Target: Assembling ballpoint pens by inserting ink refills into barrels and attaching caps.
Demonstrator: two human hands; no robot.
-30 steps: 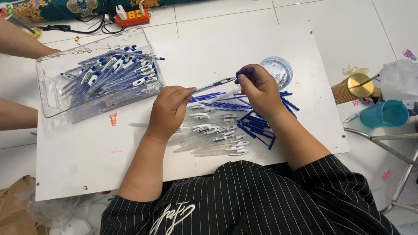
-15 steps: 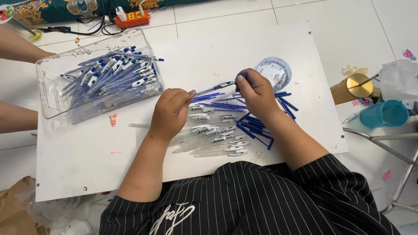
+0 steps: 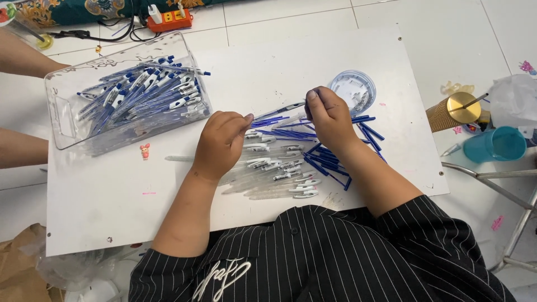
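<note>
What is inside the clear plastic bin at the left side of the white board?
The clear plastic bin holds a heap of assembled blue and white pens, lying mostly slantwise. Pens lower in the heap are covered by those on top, so their number cannot be told.

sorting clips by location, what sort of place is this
Likely a home or small workshop for hand assembly: a white board lies on a tiled floor, with loose pen parts and a clear bin of pens.

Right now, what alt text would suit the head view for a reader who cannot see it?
Two hands, the left hand and right hand, hold a pen between them above a white board. Clear pen barrels and blue refills lie scattered beneath. A clear bin of assembled pens sits to the left, and a small round tub lies beyond the right hand.
</note>
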